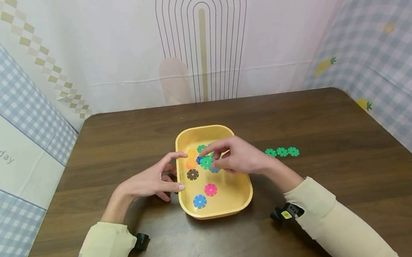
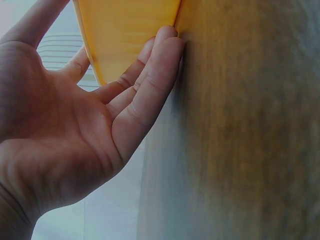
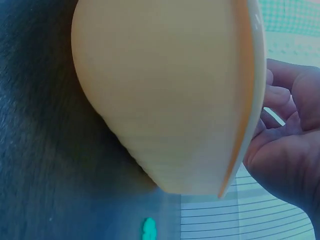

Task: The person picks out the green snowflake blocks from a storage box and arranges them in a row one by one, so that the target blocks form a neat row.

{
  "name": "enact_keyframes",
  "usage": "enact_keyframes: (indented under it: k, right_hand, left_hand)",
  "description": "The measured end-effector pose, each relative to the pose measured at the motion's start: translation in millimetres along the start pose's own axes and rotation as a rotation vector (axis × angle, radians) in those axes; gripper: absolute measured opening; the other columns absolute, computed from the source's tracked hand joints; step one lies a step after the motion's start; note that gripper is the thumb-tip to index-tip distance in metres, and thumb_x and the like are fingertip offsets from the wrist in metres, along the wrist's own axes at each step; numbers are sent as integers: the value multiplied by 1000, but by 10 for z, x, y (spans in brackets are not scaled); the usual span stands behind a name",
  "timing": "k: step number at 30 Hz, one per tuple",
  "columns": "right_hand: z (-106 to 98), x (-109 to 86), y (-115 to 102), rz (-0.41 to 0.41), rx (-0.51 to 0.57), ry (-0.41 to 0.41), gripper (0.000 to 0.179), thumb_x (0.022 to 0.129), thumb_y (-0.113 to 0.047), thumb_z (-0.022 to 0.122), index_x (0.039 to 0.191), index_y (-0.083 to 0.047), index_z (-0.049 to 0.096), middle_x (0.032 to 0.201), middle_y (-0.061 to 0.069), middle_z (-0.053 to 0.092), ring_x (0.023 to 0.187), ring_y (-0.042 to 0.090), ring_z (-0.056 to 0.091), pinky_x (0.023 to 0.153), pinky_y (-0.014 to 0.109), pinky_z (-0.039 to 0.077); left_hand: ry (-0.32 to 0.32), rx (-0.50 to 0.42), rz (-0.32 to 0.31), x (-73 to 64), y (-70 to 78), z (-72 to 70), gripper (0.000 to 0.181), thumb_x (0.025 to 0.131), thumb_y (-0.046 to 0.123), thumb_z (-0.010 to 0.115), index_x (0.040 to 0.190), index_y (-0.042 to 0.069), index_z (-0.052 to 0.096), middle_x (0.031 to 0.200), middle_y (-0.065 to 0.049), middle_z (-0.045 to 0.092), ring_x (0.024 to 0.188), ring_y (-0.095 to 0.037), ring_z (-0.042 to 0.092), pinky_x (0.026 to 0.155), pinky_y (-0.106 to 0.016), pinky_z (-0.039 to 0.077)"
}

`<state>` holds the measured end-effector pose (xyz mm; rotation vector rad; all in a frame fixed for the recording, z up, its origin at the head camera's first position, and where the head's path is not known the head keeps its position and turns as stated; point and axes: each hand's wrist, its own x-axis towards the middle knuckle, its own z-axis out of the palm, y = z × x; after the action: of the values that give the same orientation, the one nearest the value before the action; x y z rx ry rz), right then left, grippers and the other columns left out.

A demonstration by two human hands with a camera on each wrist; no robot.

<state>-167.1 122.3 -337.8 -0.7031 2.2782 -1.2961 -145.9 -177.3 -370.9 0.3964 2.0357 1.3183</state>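
Observation:
A yellow plastic tub (image 1: 236,196) stands on the table with several flower-shaped notched discs inside. My left hand (image 1: 151,180) is at its left side, index finger and thumb over the rim. In the left wrist view, the other fingers (image 2: 150,95) lie fairly straight along the tub's outer wall. Reaching over the right rim, my right hand (image 1: 240,156) pinches a green disc (image 1: 206,162) between index finger and thumb. Around it lie orange discs (image 1: 191,163), a dark blue disc (image 1: 199,160) and a brown disc (image 1: 193,174). In the right wrist view, the tub's wall hides the fingertips.
A row of three green discs (image 1: 281,152) lies on the wooden table (image 1: 323,133) right of the tub. Nearer the tub's front are a pink disc (image 1: 210,189) and a blue disc (image 1: 200,201). Patterned cloth (image 1: 118,49) hangs behind the table.

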Motion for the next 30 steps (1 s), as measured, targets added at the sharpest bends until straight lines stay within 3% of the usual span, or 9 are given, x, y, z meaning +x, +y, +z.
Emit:
enact_keyframes:
  k: [13,30]
  right_hand:
    - [-132,-112,91,49,72,44,34,95,-10,76,128,-16,76,92,10,64,54,21,47,46,26,40]
    - [-310,-262,226,102,128,128,37,95,-9,77,131,-9,72,94,12,65,56,20,49,48,25,41]
  left_hand:
    - [-4,-11,-4,0,3,-3,81,98,26,77,160,33,25,131,-25,50,102,-30,70,77,-50,65]
    - [1,2,2,12,-8,2,81,97,27,79,159,32,26,127,-24,52,101,-31,69,77,-49,65]
